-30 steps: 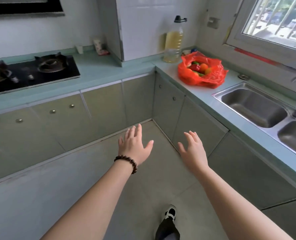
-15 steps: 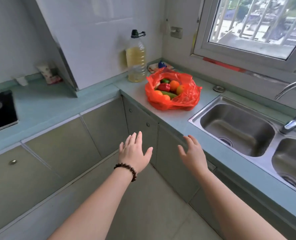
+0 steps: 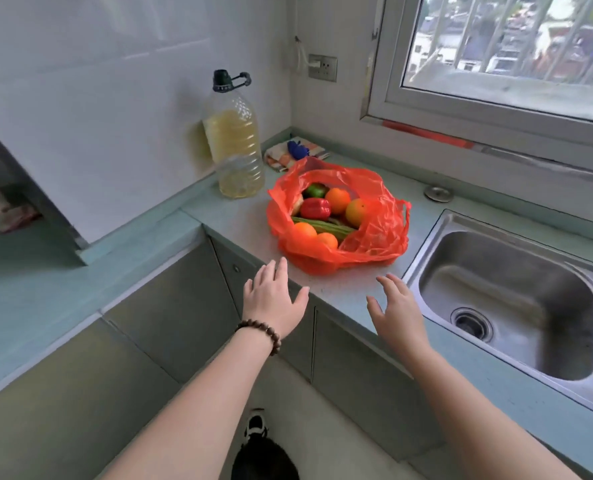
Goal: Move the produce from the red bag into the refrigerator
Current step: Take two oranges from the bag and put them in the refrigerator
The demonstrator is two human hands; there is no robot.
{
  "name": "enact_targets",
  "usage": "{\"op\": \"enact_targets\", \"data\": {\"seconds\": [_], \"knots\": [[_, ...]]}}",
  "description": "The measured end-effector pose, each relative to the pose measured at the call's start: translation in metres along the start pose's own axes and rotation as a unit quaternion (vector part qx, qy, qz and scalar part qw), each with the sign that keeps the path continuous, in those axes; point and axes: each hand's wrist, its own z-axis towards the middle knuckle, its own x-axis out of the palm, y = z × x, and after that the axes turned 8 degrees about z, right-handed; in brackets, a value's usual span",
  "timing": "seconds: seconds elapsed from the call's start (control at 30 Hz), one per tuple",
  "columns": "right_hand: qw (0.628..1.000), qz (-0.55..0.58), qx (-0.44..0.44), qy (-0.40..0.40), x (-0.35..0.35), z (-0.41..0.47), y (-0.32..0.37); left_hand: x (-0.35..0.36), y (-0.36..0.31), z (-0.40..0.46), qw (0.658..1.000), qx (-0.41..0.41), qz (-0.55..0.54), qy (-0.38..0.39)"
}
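The red bag (image 3: 374,233) lies open on the pale green counter (image 3: 239,216) in the corner. Inside it I see a red pepper (image 3: 315,208), a green pepper (image 3: 315,191), several oranges (image 3: 337,200) and a long green vegetable (image 3: 323,225). My left hand (image 3: 274,296), with a bead bracelet at the wrist, hovers just in front of the bag with fingers straight. My right hand (image 3: 395,310) floats over the counter's front edge, fingers spread and relaxed. Neither hand touches the bag. No refrigerator is in view.
A large bottle of yellow oil (image 3: 234,143) stands behind the bag against the tiled wall. A steel sink (image 3: 506,299) lies to the right, a sink plug (image 3: 438,193) and a folded cloth (image 3: 297,152) at the back. Cabinet doors run under the counter.
I have walked toward the corner, so the bag now lies close in front of both hands. Both hands stay raised and empty.
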Motion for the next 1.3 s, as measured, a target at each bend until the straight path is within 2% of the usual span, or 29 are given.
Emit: {"op": "enact_targets", "data": {"seconds": [0.37,0.57,0.7,0.8,0.97,1.2,1.3], "knots": [[0.987,0.022,0.125,-0.096,0.063,0.153,0.051,0.008,0.050,0.223,0.988,0.142,-0.058,0.030],[0.986,0.006,0.146,-0.078,0.091,0.173,0.056,0.031,0.031,0.258,0.963,0.243,-0.102,0.053],[0.991,-0.005,0.127,-0.048,0.104,0.178,0.056,0.051,0.029,0.261,0.939,0.306,-0.114,0.105],[0.994,-0.024,0.108,-0.018,0.113,0.177,0.053,0.068,0.035,0.256,0.936,0.309,-0.092,0.144],[0.992,-0.055,0.111,0.014,0.126,0.166,0.044,0.085,0.046,0.244,0.942,0.287,-0.067,0.157],[0.988,-0.012,0.141,-0.062,0.133,0.160,0.047,0.087,0.046,0.243,0.951,0.267,-0.100,0.120],[0.982,0.024,0.145,-0.121,0.124,0.160,0.050,0.079,0.044,0.247,0.949,0.272,-0.126,0.094]]}}
